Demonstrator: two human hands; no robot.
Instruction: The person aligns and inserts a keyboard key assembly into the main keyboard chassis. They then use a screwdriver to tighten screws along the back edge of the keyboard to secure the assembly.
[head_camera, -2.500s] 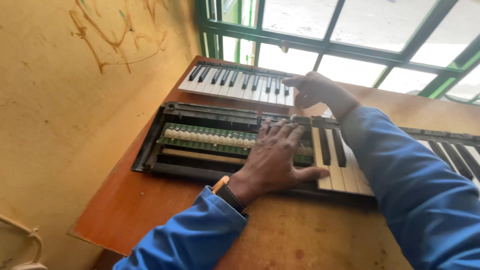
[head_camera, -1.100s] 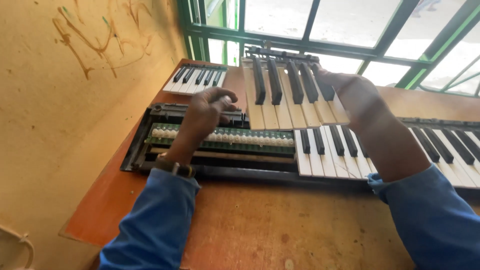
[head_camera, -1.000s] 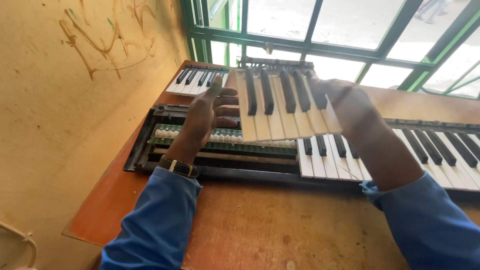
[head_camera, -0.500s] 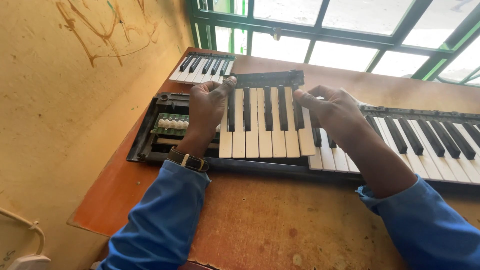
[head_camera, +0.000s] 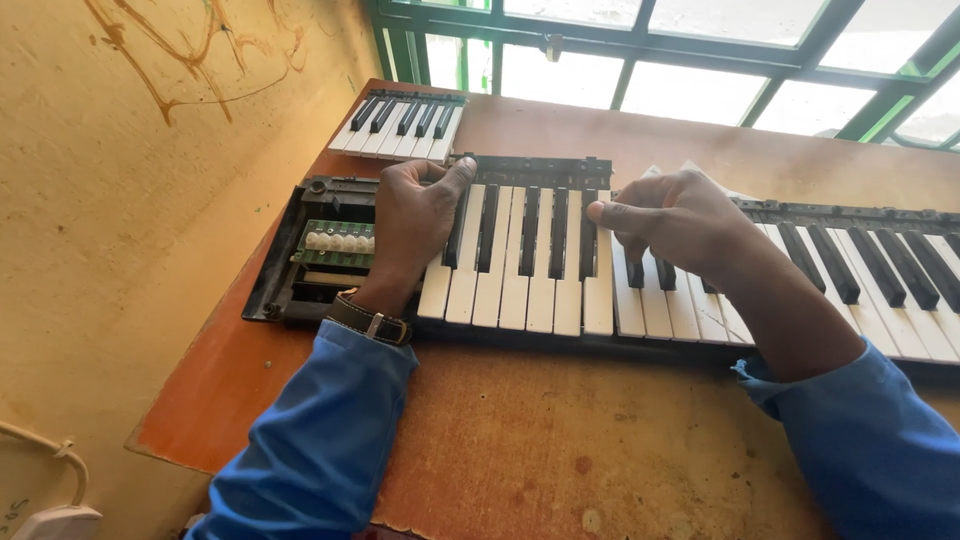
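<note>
Lowered since a moment ago, the key block (head_camera: 520, 255) now lies flat in the keyboard frame (head_camera: 300, 250), left hand (head_camera: 415, 225) gripping its left end, right hand (head_camera: 675, 220) pinching its right edge. Everything sits on a worn brown table (head_camera: 560, 450) against a yellow wall (head_camera: 130, 200), under a green-framed window (head_camera: 700, 50). Another key block (head_camera: 400, 125) lies behind; a green circuit strip (head_camera: 335, 243) shows inside the frame.

Bright daylight enters through the far window (head_camera: 690, 60), whose panes are blown out to white (no detail outside). The counter (head_camera: 600, 450) is evenly lit, shadows soft, focus sharp, with slight wide-angle stretching at the edges.
</note>
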